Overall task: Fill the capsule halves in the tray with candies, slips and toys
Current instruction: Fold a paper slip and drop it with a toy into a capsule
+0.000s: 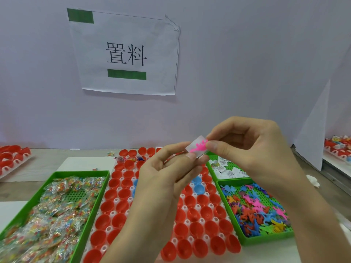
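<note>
**Toy and slip being paired above the capsule tray**

You are holding both hands up at the centre of the frame, above the white tray (114, 213) of red and blue capsule halves (191, 202) on the worktop. Your left hand (165, 173) is pinching a white slip (197, 139), with its fingers together on it. Your right hand (256, 147) is pinching a pink toy (198, 147) against that slip, thumb and forefinger clamped on it.

Only a few halves at the tray's far edge are showing contents, so the filling is probably just starting. The next move is likely calling for you to lower the pair into an empty half and let go.

Green bins are flanking the tray: the candy bin (81, 172) at lower left, the slip bin (230, 164) and toy bin (266, 239) at right.
</note>
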The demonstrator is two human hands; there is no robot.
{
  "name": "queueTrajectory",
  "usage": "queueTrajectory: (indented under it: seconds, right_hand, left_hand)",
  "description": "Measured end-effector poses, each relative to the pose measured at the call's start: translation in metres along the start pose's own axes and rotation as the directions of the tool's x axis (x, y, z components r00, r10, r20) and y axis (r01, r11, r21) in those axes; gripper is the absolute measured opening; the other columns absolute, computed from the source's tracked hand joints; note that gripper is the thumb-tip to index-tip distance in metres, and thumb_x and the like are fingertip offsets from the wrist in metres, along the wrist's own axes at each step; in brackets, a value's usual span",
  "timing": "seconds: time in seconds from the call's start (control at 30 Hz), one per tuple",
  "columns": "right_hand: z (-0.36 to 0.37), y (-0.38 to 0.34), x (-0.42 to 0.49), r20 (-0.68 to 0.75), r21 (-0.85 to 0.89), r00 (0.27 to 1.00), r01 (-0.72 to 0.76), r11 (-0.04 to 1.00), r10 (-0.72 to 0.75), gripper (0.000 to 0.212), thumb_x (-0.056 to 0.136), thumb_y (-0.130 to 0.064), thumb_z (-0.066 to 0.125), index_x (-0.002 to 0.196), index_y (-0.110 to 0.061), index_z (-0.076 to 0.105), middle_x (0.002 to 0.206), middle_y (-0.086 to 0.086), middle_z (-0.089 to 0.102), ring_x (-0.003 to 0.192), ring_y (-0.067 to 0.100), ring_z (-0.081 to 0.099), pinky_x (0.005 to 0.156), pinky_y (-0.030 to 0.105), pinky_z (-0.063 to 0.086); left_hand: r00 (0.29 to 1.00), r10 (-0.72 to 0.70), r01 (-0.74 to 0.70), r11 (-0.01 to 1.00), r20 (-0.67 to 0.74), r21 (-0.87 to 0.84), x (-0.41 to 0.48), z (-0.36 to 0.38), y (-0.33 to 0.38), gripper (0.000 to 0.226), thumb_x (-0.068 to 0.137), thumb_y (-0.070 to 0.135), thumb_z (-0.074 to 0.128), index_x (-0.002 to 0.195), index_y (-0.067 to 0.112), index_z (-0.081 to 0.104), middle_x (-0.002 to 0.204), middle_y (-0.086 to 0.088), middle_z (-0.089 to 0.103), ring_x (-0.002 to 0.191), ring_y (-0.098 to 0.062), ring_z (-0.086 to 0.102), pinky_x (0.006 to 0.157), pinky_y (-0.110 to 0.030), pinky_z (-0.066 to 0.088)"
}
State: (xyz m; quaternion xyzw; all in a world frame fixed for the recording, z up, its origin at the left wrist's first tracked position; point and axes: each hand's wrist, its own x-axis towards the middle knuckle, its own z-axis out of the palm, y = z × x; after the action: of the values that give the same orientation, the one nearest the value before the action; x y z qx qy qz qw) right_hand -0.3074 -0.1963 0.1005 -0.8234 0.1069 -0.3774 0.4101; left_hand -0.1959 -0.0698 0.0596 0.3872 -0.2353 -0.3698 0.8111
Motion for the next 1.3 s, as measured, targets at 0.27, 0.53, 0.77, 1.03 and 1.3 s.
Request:
queueTrajectory:
  seconds: [0.27,0.53,0.77,1.03,1.3]
  right_hand:
    - [-0.003,-0.003,-0.002,0.055,-0.024,0.998,0.013,1.0,-0.011,0.008,0.077,-0.023,0.082,0.082,-0.026,0.076,0.082,-0.005,0.077,0.08,0.013,0.075,0.073,0.02,0.057]
    - [-0.004,-0.003,-0.002,0.024,-0.097,0.999,0.045,0.994,-0.043,0.01,0.079,-0.021,0.082,0.078,-0.026,0.074,0.081,-0.006,0.076,0.079,0.013,0.074,0.072,0.022,0.058]
    - [0.0,0.001,-0.002,0.086,-0.096,0.996,0.015,0.995,-0.007,0.009,0.081,-0.029,0.079,0.086,-0.029,0.072,0.088,-0.003,0.075,0.085,0.016,0.073,0.075,0.03,0.059]
    - [0.012,0.007,-0.001,0.119,-0.093,0.993,-0.006,0.996,0.017,0.025,0.075,-0.043,0.076,0.098,-0.038,0.074,0.092,-0.012,0.076,0.087,0.007,0.074,0.079,0.019,0.057]
    - [0.02,0.02,0.002,0.05,0.005,0.999,-0.01,1.0,0.01,0.014,0.075,-0.034,0.077,0.087,-0.028,0.075,0.085,-0.002,0.077,0.081,0.014,0.076,0.074,0.022,0.059]
  left_hand:
    - [0.985,0.168,-0.172,0.954,0.035,0.246,-0.002,0.002,0.004,0.026,0.062,0.025,0.076,0.087,0.019,0.081,0.088,-0.009,0.079,0.086,-0.022,0.077,0.071,-0.02,0.059]
    - [0.979,0.145,-0.182,0.94,0.146,0.287,-0.001,-0.001,0.008,0.023,0.072,0.023,0.081,0.094,0.019,0.081,0.093,-0.009,0.079,0.092,-0.023,0.076,0.077,-0.022,0.059]
    - [0.966,0.248,-0.256,0.902,0.067,0.349,-0.001,-0.001,0.0,0.013,0.076,0.022,0.078,0.089,0.021,0.081,0.084,-0.001,0.08,0.081,-0.015,0.077,0.07,-0.015,0.057]
    - [0.931,0.365,-0.326,0.852,-0.018,0.41,0.003,-0.006,-0.007,0.015,0.084,0.012,0.076,0.082,0.026,0.079,0.077,0.006,0.078,0.076,-0.007,0.076,0.068,-0.013,0.056]
    - [0.938,0.346,-0.303,0.86,-0.033,0.411,0.005,-0.008,-0.008,0.01,0.086,0.011,0.078,0.086,0.021,0.08,0.078,0.008,0.078,0.076,-0.005,0.075,0.07,-0.013,0.056]
